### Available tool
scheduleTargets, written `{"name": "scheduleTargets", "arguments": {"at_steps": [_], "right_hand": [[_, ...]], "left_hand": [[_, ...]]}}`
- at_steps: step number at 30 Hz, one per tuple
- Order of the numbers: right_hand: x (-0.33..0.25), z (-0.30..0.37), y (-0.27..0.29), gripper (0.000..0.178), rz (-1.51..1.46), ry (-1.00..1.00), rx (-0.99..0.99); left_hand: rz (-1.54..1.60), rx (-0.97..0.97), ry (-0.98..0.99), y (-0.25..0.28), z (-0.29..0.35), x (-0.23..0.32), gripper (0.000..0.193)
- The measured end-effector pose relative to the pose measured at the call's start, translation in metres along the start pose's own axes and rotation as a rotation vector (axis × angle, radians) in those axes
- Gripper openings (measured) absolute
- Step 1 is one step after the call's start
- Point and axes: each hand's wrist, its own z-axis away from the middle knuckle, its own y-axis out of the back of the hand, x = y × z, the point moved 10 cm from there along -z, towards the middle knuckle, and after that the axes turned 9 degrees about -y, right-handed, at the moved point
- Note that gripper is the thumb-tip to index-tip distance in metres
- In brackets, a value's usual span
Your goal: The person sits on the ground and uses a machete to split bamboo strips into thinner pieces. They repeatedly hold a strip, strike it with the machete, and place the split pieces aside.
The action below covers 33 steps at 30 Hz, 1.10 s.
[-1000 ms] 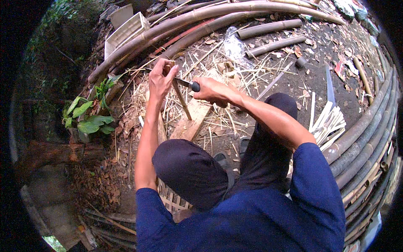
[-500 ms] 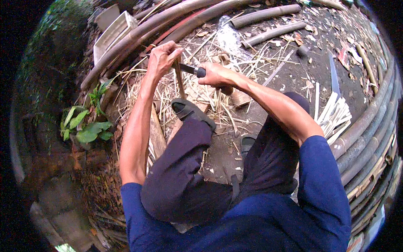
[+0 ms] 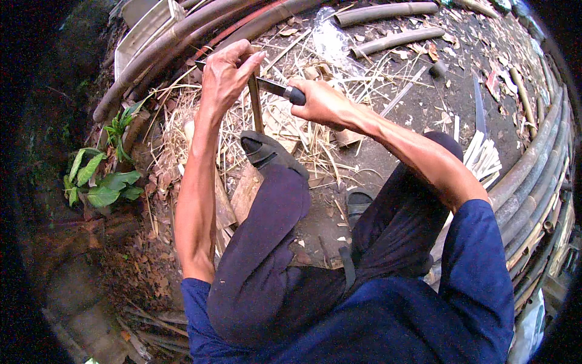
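My left hand (image 3: 225,79) is closed at the upper end of a narrow bamboo strip (image 3: 255,106), which stands nearly upright. The strip's lower end reaches down beside my sandalled left foot (image 3: 267,151). In my right hand (image 3: 324,102) is a knife (image 3: 295,95), gripped by its black handle. Its dark blade points left and crosses the strip just below my left thumb. Part of the blade is hidden behind my left hand, and its tip shows past the far side. I cannot tell how deep the edge sits in the strip.
Pale shavings (image 3: 321,142) litter the ground around my feet. Cut bamboo poles (image 3: 397,42) lie ahead, near a clear plastic bag (image 3: 330,37). At right are a saw blade (image 3: 479,109), a bundle of pale strips (image 3: 482,159) and long stacked poles (image 3: 533,176). A leafy plant (image 3: 115,182) grows at left.
Both hands have moved slightly up, and my right hand a little to the right. The knife tip now shows left of my left hand. The view has shifted a little.
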Motion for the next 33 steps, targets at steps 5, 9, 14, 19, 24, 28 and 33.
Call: {"name": "scheduleTargets", "arguments": {"at_steps": [5,9,14,19,24,28,33], "right_hand": [[-0.01,0.005,0.005,0.027,0.076,0.042,0.152],[-0.008,-0.002,-0.003,0.03,0.006,0.084,0.083],[0.018,0.004,-0.038,0.022,-0.07,-0.059,-0.132],[0.015,0.002,-0.026,0.022,0.293,-0.035,0.058],[0.028,0.016,-0.073,0.026,-0.134,-0.175,-0.271],[0.037,0.011,-0.073,0.028,0.006,-0.069,-0.126],[0.038,0.011,-0.074,0.031,0.008,-0.028,-0.095]], "left_hand": [[-0.036,0.024,0.015,0.009,0.007,-0.002,0.03],[0.021,0.054,0.063,0.008,0.012,-0.006,0.03],[0.029,0.076,0.058,0.005,0.011,-0.004,0.03],[-0.041,0.085,0.072,0.011,0.017,-0.001,0.027],[-0.008,0.094,0.068,0.011,0.018,0.002,0.026],[-0.008,0.094,0.074,0.011,0.021,0.005,0.026],[-0.038,0.114,0.067,0.018,0.024,0.006,0.027]]}}
